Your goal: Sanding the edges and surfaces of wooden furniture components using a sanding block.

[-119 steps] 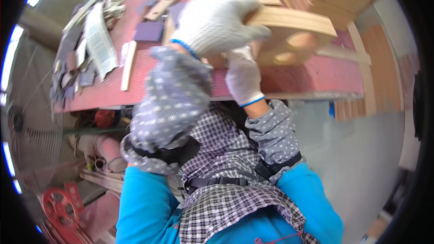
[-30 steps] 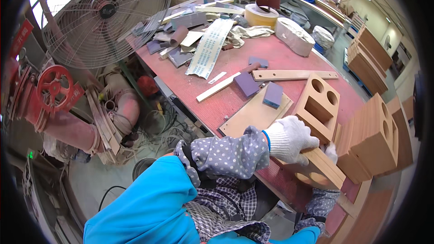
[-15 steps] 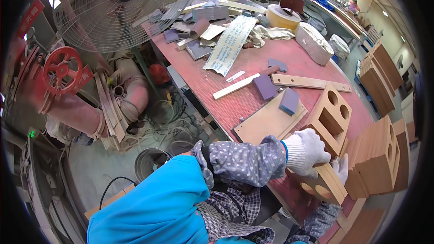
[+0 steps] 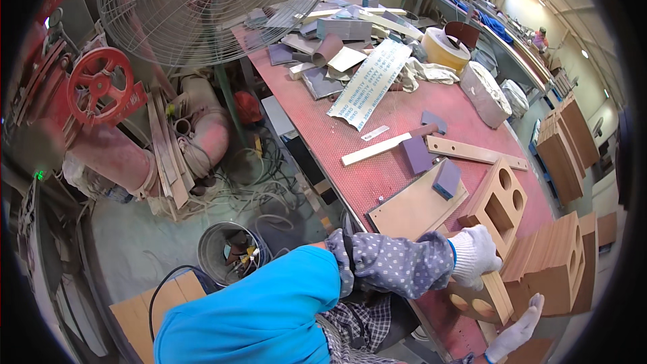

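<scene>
My left hand (image 4: 476,256), in a white glove, is closed round the upper end of a wooden block with round holes (image 4: 497,296) near the table's front edge. My right hand (image 4: 517,334), also gloved, is off the block at the lower right, its fingers stretched out with nothing in them. Just beyond my left hand a similar holed block (image 4: 478,206) rests on the table. Beside it lies a flat wooden panel (image 4: 411,203) with a purple sanding block (image 4: 447,178) on it. Another purple block (image 4: 418,155) lies behind.
More holed wooden blocks (image 4: 544,251) stand close together on the right. Sandpaper pieces and scraps (image 4: 344,29) pile up at the red table's (image 4: 323,128) far end. A large fan (image 4: 222,13) stands at the left. A bucket of scraps (image 4: 229,246) sits on the floor.
My right hand has let go of the holed block and moved away to the lower right, fingers now extended. My left hand still grips the block. The view has shifted slightly.
</scene>
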`<state>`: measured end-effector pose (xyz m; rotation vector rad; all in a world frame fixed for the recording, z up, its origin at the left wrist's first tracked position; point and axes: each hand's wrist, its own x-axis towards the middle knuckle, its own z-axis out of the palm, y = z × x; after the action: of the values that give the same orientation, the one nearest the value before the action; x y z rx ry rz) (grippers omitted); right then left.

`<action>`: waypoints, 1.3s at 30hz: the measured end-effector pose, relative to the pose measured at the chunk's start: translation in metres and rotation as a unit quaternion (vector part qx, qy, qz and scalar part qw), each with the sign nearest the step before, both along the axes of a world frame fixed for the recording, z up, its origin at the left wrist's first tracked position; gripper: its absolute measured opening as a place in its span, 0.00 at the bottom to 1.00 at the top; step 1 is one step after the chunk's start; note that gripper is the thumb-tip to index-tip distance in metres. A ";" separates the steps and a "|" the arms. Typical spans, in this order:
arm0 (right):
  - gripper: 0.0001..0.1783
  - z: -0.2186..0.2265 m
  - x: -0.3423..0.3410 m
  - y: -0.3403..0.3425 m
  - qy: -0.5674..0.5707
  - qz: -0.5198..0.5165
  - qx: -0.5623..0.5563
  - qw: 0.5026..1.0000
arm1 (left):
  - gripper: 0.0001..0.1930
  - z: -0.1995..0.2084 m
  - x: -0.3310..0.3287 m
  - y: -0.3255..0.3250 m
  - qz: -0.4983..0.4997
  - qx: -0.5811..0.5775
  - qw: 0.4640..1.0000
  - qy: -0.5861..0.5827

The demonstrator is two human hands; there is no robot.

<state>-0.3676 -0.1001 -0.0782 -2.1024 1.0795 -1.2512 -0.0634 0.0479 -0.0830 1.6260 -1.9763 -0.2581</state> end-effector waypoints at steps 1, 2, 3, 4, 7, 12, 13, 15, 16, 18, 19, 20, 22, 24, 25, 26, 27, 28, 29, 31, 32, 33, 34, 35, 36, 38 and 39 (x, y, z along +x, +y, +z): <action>0.28 0.010 0.012 0.013 0.000 0.005 -0.003 1.000 | 0.26 -0.001 -0.001 -0.002 0.005 -0.003 1.000 0.000; 0.27 0.024 0.028 0.031 0.141 0.007 -0.066 0.988 | 0.26 0.001 -0.002 -0.004 -0.002 0.014 1.000 -0.008; 0.26 0.044 0.043 0.054 0.285 -0.004 -0.137 0.949 | 0.26 0.006 -0.003 -0.007 -0.018 0.018 1.000 -0.012; 0.24 0.041 0.060 0.057 0.287 0.036 -0.161 0.944 | 0.26 0.005 -0.004 -0.010 -0.013 0.037 0.999 -0.017; 0.23 0.020 0.085 0.055 0.284 0.114 -0.022 0.952 | 0.25 0.006 -0.004 -0.011 -0.012 0.031 0.999 -0.029; 0.24 -0.020 0.095 0.045 0.305 0.017 -0.179 0.935 | 0.26 0.001 -0.004 -0.021 -0.032 0.057 0.998 0.002; 0.24 -0.021 0.095 0.045 0.307 0.020 -0.179 0.934 | 0.26 -0.001 -0.003 -0.017 -0.030 0.058 0.998 0.005; 0.24 -0.021 0.096 0.044 0.305 0.020 -0.207 0.929 | 0.28 -0.001 0.001 -0.007 0.008 -0.166 0.986 0.028; 0.24 -0.021 0.096 0.045 0.306 0.022 -0.206 0.929 | 0.29 0.002 0.005 0.000 -0.004 -0.198 0.978 0.061; 0.24 -0.023 0.095 0.047 0.324 -0.012 -0.188 0.927 | 0.28 0.013 0.027 0.017 0.025 -0.250 0.963 0.097; 0.24 -0.016 0.093 0.052 0.327 -0.024 -0.190 0.925 | 0.27 0.022 0.040 0.029 0.043 -0.309 0.940 0.135; 0.24 -0.017 0.095 0.047 0.317 -0.010 -0.214 0.924 | 0.26 0.023 0.061 0.042 0.093 -0.302 0.940 0.131; 0.23 -0.026 0.098 0.039 0.307 0.008 -0.237 0.922 | 0.24 0.013 0.105 0.068 0.214 -0.318 0.915 0.127; 0.22 -0.029 0.091 0.037 0.310 -0.013 -0.254 0.916 | 0.23 -0.008 0.153 0.085 0.313 -0.316 0.884 0.145; 0.21 -0.030 0.095 0.038 0.304 -0.013 -0.281 0.910 | 0.23 -0.027 0.179 0.091 0.363 -0.298 0.867 0.166; 0.20 -0.025 0.103 0.050 0.302 -0.012 -0.248 0.921 | 0.23 -0.038 0.202 0.102 0.423 -0.266 0.849 0.173; 0.20 -0.023 0.106 0.053 0.299 -0.020 -0.243 0.922 | 0.24 -0.045 0.223 0.117 0.482 -0.234 0.826 0.178; 0.20 -0.023 0.106 0.055 0.297 -0.020 -0.244 0.923 | 0.24 -0.052 0.244 0.126 0.514 -0.203 0.815 0.176; 0.19 -0.024 0.106 0.056 0.293 -0.018 -0.245 0.924 | 0.24 -0.057 0.264 0.135 0.547 -0.171 0.801 0.171; 0.19 -0.023 0.103 0.056 0.283 -0.022 -0.233 0.930 | 0.24 -0.070 0.297 0.146 0.593 -0.135 0.780 0.148; 0.18 -0.024 0.104 0.058 0.272 -0.016 -0.226 0.935 | 0.25 -0.079 0.317 0.147 0.590 -0.145 0.787 0.109; 0.18 -0.026 0.102 0.058 0.269 -0.022 -0.219 0.937 | 0.25 -0.079 0.331 0.147 0.586 -0.154 0.793 0.071; 0.18 -0.027 0.100 0.057 0.274 -0.018 -0.241 0.931 | 0.23 -0.075 0.348 0.144 0.585 -0.106 0.801 0.071; 0.18 -0.026 0.098 0.057 0.281 -0.012 -0.264 0.923 | 0.23 -0.073 0.364 0.140 0.581 -0.104 0.805 0.067; 0.18 -0.023 0.099 0.060 0.282 -0.010 -0.257 0.924 | 0.21 -0.071 0.382 0.135 0.566 -0.090 0.818 0.051; 0.19 -0.023 0.096 0.062 0.264 -0.004 -0.218 0.939 | 0.19 -0.068 0.415 0.121 0.546 -0.077 0.834 0.031; 0.19 -0.024 0.096 0.063 0.246 0.006 -0.185 0.952 | 0.19 -0.065 0.431 0.114 0.530 -0.063 0.845 0.005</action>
<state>-0.2717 -0.0374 -0.1018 -2.8052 1.0841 -1.0032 0.3673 0.1617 -0.1481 2.3163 -0.8007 0.2908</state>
